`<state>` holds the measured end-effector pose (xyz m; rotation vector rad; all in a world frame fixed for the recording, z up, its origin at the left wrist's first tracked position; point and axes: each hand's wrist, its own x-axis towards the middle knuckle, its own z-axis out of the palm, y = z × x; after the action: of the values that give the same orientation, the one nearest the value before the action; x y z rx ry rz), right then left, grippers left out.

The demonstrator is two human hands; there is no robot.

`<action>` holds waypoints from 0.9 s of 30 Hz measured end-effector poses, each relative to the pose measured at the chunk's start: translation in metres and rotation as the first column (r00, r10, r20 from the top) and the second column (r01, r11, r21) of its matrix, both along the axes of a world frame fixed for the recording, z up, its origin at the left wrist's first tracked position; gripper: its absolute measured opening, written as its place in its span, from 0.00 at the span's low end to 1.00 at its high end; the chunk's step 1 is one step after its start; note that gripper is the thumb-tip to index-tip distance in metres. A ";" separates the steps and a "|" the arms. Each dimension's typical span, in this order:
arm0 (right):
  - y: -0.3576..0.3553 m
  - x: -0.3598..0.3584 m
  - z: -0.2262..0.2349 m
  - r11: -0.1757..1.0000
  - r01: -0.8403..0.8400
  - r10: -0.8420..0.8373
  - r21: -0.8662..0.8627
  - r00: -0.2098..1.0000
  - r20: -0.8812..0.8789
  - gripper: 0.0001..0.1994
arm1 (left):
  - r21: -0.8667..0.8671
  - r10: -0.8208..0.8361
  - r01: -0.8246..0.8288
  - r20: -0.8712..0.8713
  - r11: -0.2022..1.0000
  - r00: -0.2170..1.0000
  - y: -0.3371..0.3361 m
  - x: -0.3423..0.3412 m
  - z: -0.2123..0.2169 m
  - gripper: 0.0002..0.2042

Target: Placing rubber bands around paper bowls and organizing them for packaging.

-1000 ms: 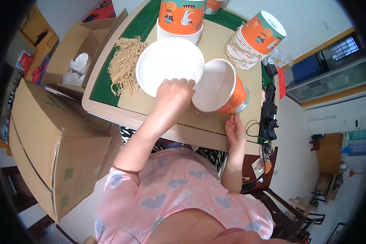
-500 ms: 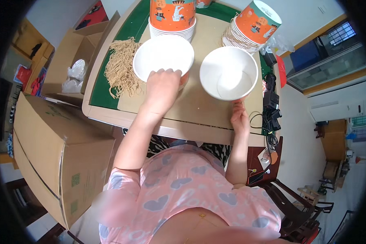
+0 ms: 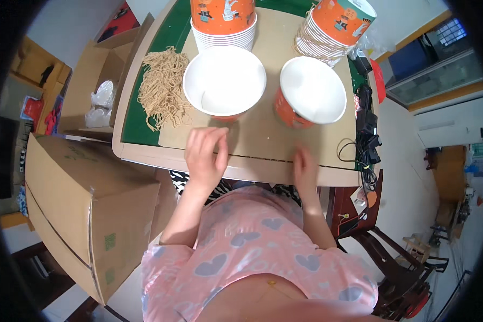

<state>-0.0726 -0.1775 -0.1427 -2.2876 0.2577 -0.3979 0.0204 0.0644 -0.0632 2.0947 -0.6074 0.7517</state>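
Left paper tub (image 3: 225, 83), right paper tub (image 3: 311, 91) — mouths up, back from the table's (image 3: 145, 152) near edge. Over that edge, my left hand (image 3: 203, 158): half-open, empty; right hand (image 3: 305, 170): loosely curled, apparently empty. Step, I judge: between grips — next calls for reopened fingers.

I read both forearms on my remote feed, left forearm (image 3: 187, 221) and right forearm (image 3: 319, 227), bare, reaching forward and converging slightly. Left hand (image 3: 204, 154): fingers loosely bent, thumb standing apart from them. Right hand (image 3: 305, 170): somewhat blurred, fingers gathered close and directed forward; I cannot tell how tightly they curl. Hands roughly side by side, well apart, the left slightly further forward.
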 end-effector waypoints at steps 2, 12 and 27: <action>0.021 0.009 -0.002 0.986 -0.069 0.076 -0.149 0.996 0.041 0.18 | -0.024 -0.039 0.036 -0.103 0.999 0.994 -0.006 -0.002 -0.029 0.09; -0.052 0.019 0.021 0.583 -0.304 0.022 -0.754 0.933 -0.359 0.23 | -0.029 -0.062 0.056 -0.291 0.998 0.955 -0.019 0.001 -0.097 0.04; -0.220 0.120 0.049 0.489 0.111 -0.449 -0.865 0.882 -0.141 0.11 | -0.009 -0.058 0.058 -0.267 0.998 0.962 -0.016 0.002 -0.094 0.06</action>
<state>0.0479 -0.3974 -0.0940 -3.3217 0.7955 -0.2984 0.0221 0.0489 -0.1575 2.1203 -0.5153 0.4248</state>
